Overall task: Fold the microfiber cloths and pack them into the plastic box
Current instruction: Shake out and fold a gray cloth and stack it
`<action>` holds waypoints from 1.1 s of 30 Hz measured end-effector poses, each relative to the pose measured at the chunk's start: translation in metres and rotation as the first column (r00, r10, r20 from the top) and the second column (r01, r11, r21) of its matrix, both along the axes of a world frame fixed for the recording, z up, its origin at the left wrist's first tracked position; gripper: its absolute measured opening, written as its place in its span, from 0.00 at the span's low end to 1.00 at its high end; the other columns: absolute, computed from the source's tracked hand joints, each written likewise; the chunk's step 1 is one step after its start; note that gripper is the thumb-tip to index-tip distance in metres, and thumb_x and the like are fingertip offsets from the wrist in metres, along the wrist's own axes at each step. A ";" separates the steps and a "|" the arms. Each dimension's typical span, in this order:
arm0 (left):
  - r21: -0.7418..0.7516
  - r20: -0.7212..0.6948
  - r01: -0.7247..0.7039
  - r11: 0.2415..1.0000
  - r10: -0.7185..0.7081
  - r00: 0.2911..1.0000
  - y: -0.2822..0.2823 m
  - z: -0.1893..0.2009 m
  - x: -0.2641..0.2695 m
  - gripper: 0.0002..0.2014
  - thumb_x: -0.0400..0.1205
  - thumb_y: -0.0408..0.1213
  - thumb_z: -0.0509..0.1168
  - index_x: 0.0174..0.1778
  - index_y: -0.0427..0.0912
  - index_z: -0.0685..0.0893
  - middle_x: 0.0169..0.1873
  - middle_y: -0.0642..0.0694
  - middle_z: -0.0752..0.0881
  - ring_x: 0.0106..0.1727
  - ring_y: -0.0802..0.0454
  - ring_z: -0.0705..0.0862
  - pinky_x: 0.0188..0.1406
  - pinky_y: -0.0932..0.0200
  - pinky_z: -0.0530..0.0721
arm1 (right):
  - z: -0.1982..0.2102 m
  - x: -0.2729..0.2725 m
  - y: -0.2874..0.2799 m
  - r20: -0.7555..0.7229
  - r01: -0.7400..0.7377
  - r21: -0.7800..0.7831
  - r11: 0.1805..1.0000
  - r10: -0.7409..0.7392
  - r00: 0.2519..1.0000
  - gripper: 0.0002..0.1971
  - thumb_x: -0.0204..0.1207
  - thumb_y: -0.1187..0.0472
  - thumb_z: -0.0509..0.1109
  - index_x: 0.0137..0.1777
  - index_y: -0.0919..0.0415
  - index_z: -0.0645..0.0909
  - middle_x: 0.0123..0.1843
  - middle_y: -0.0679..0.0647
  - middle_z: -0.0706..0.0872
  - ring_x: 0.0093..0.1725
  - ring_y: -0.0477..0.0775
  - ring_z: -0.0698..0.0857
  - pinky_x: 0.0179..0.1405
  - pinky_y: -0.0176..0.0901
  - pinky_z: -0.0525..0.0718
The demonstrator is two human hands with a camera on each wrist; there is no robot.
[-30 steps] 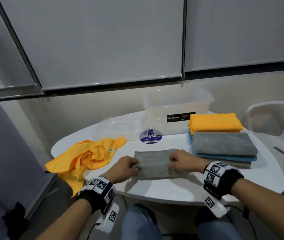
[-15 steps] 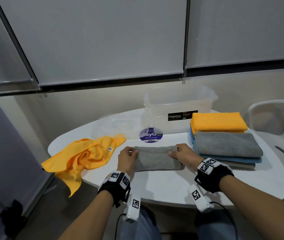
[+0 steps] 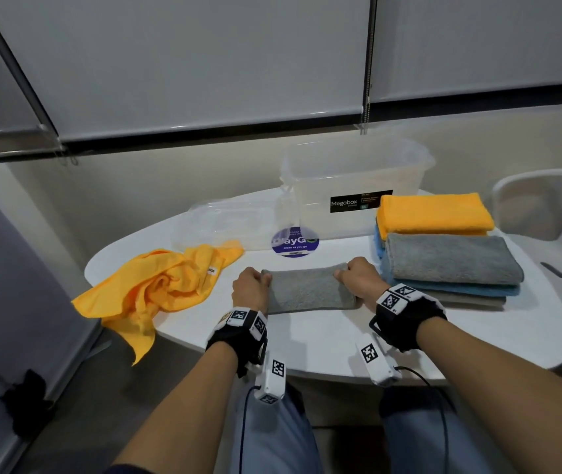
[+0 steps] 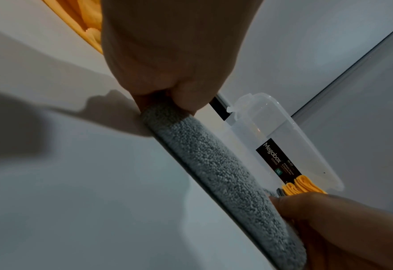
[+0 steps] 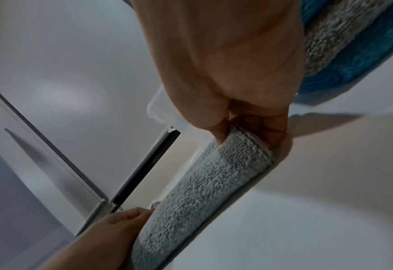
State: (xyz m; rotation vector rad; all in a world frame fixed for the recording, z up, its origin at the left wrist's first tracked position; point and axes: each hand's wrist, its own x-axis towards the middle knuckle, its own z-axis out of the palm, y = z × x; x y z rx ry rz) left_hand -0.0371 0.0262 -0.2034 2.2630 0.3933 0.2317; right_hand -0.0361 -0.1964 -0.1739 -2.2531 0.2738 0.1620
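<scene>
Two hands are gripping one folded grey cloth (image 3: 310, 289) lying flat on the white table (image 3: 324, 340): left hand (image 3: 251, 289) is pinching its left end with curled fingers, right hand (image 3: 360, 280) is pinching its right end likewise. Plastic box (image 3: 358, 186) is standing open behind it, folded stack (image 3: 443, 248) sitting just right, crumpled yellow cloth (image 3: 156, 285) lying left.

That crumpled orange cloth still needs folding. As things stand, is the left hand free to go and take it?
Probably not yet: the left hand pinches one end of the folded grey microfiber cloth. The crumpled orange cloth lies just beside it, with only bare table between.
</scene>
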 end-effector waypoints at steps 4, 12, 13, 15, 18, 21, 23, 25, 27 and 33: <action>0.029 -0.015 -0.020 0.999 0.020 1.000 -0.003 -0.001 0.004 0.13 0.86 0.45 0.64 0.51 0.37 0.82 0.54 0.34 0.87 0.56 0.33 0.84 0.44 0.52 0.71 | 0.002 0.001 0.005 0.009 -0.002 -0.054 0.999 0.002 1.000 0.09 0.84 0.60 0.66 0.46 0.65 0.73 0.46 0.59 0.77 0.51 0.61 0.79 0.46 0.46 0.76; 0.091 -0.045 -0.045 0.995 0.050 0.998 -0.006 -0.001 0.010 0.12 0.85 0.43 0.65 0.52 0.36 0.85 0.55 0.34 0.87 0.57 0.33 0.84 0.46 0.51 0.76 | 0.005 0.003 0.009 0.004 0.060 -0.111 0.992 -0.060 0.998 0.12 0.78 0.64 0.74 0.50 0.68 0.73 0.52 0.63 0.79 0.49 0.62 0.79 0.43 0.47 0.79; 0.103 -0.050 -0.039 0.994 0.045 0.998 -0.006 0.000 0.010 0.13 0.85 0.43 0.64 0.53 0.35 0.84 0.55 0.34 0.87 0.58 0.33 0.84 0.46 0.51 0.75 | 0.006 0.002 0.009 0.004 0.067 -0.114 0.991 -0.067 0.998 0.12 0.77 0.64 0.74 0.50 0.68 0.73 0.51 0.63 0.78 0.49 0.62 0.79 0.44 0.48 0.80; 0.133 -0.065 -0.027 0.991 0.036 0.997 -0.009 0.002 0.008 0.14 0.86 0.44 0.62 0.56 0.35 0.83 0.57 0.33 0.85 0.59 0.33 0.83 0.46 0.51 0.74 | 0.008 0.002 0.008 0.005 0.067 -0.122 0.990 -0.067 0.998 0.13 0.76 0.64 0.76 0.48 0.68 0.74 0.50 0.63 0.80 0.48 0.62 0.79 0.42 0.46 0.79; 0.191 -0.108 -0.023 0.981 0.045 0.993 -0.013 0.007 0.004 0.16 0.88 0.44 0.59 0.63 0.35 0.78 0.62 0.33 0.83 0.63 0.31 0.81 0.54 0.47 0.77 | 0.011 0.004 0.008 -0.019 0.040 -0.145 0.989 -0.043 0.999 0.14 0.76 0.63 0.77 0.48 0.68 0.74 0.52 0.64 0.81 0.52 0.64 0.82 0.40 0.45 0.77; 0.196 -0.152 -0.031 0.980 0.061 0.987 -0.014 0.010 0.004 0.18 0.88 0.42 0.58 0.69 0.33 0.71 0.67 0.31 0.79 0.68 0.29 0.78 0.61 0.44 0.77 | 0.014 0.008 0.009 -0.051 0.023 -0.159 0.987 -0.031 0.998 0.14 0.76 0.64 0.77 0.48 0.68 0.74 0.49 0.63 0.79 0.53 0.64 0.83 0.40 0.45 0.77; 0.197 -0.185 -0.023 0.980 0.060 0.981 -0.013 0.010 0.005 0.18 0.89 0.42 0.58 0.68 0.31 0.73 0.68 0.31 0.79 0.69 0.30 0.78 0.63 0.45 0.76 | 0.014 0.011 0.009 -0.063 0.018 -0.166 0.986 -0.029 0.998 0.13 0.77 0.64 0.77 0.42 0.67 0.73 0.48 0.62 0.79 0.51 0.64 0.84 0.41 0.44 0.77; 0.229 -0.206 -0.003 0.973 0.052 0.977 -0.012 0.009 0.006 0.19 0.90 0.43 0.56 0.66 0.31 0.77 0.67 0.31 0.80 0.68 0.31 0.79 0.64 0.45 0.77 | 0.013 0.014 0.009 -0.077 0.010 -0.185 0.983 -0.025 0.997 0.17 0.77 0.63 0.76 0.35 0.64 0.70 0.48 0.62 0.79 0.47 0.61 0.81 0.40 0.43 0.77; 0.302 -0.214 0.042 0.953 0.025 0.977 -0.012 0.006 0.006 0.19 0.90 0.43 0.53 0.65 0.32 0.79 0.66 0.32 0.81 0.68 0.33 0.80 0.64 0.46 0.77 | 0.012 0.017 0.013 -0.083 -0.001 -0.209 0.978 -0.016 0.996 0.16 0.78 0.64 0.74 0.35 0.63 0.70 0.51 0.62 0.81 0.47 0.62 0.82 0.40 0.44 0.77; 0.557 -0.280 0.250 0.792 -0.105 0.954 -0.010 0.011 -0.006 0.18 0.90 0.35 0.50 0.72 0.40 0.78 0.66 0.41 0.80 0.71 0.40 0.78 0.66 0.48 0.78 | 0.019 0.012 0.018 -0.049 -0.017 -0.283 0.959 0.003 0.999 0.13 0.83 0.64 0.62 0.64 0.66 0.77 0.69 0.66 0.80 0.66 0.68 0.82 0.60 0.52 0.81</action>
